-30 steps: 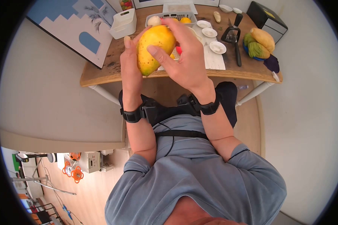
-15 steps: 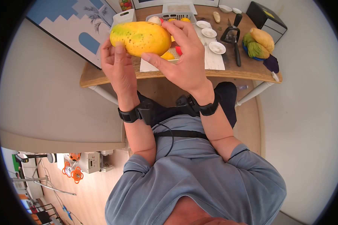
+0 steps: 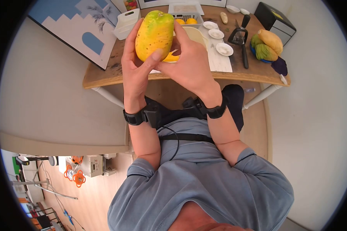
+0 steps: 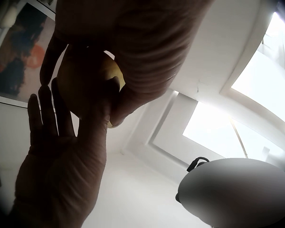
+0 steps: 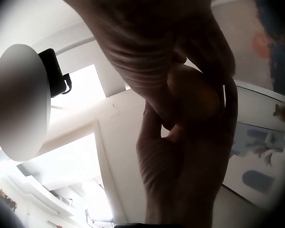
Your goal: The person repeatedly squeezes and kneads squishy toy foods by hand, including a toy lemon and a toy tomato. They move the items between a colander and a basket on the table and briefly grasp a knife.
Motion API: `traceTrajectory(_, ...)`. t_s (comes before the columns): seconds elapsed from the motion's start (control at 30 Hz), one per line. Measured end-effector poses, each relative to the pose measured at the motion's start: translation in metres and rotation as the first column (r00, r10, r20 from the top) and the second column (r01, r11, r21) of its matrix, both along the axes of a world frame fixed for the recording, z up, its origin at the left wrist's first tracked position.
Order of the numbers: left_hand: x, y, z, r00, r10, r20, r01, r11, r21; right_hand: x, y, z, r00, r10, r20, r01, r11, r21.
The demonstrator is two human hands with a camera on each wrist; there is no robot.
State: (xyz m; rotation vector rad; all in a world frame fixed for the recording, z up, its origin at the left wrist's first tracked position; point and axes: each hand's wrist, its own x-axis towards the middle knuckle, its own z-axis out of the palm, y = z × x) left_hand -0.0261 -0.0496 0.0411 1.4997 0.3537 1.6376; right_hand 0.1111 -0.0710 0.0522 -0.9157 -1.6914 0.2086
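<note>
A plump yellow papaya, green at its upper end and dotted with dark specks, is held up over the front of the table. My left hand grips its left side, the thumb lying across its lower front. On the other side my right hand holds it along the right and lower edge, its palm turned inward. Both wrist views show the papaya as a dim shape between the two dark hands, much of it covered by fingers.
Behind the hands is a grey basket with oranges. Small white dishes stand on white paper to the right, beside black-handled tools. A blue bowl of yellow and green fruit sits farther right. A white bin stands left.
The papaya has turned from lying sideways, green end left, to upright with the green end up. My left hand has come in toward the right hand, and its thumb now crosses the front.
</note>
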Motion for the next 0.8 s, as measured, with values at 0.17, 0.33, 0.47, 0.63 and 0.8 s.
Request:
traceTrajectory(0.17,-0.001,-0.001,0.003,0.994,0.079,-0.074,-0.079,0.997,-0.005,0.002,0.002,-0.001,0.999,-0.03,0.01,0.031,0.999,-0.024)
traceTrajectory(0.33,0.0,-0.002,0.003,0.975,0.163,-0.15,-0.178,0.979,-0.097,0.008,-0.001,-0.001,0.999,-0.014,-0.049,0.009,0.996,-0.09)
traceTrajectory(0.47,-0.005,0.003,-0.002,0.939,0.197,-0.282,-0.233,0.967,-0.102,0.014,0.007,-0.004,0.999,-0.022,0.024,0.02,0.996,0.085)
traceTrajectory(0.63,-0.001,0.0,0.002,0.948,0.297,-0.118,-0.309,0.945,-0.11,0.018,0.008,-0.005,0.98,-0.095,0.175,0.089,0.995,0.041)
traceTrajectory(0.8,-0.004,0.005,0.001,0.956,0.292,0.001,-0.292,0.954,-0.074,0.009,-0.002,0.003,0.988,0.088,0.127,-0.05,0.961,-0.273)
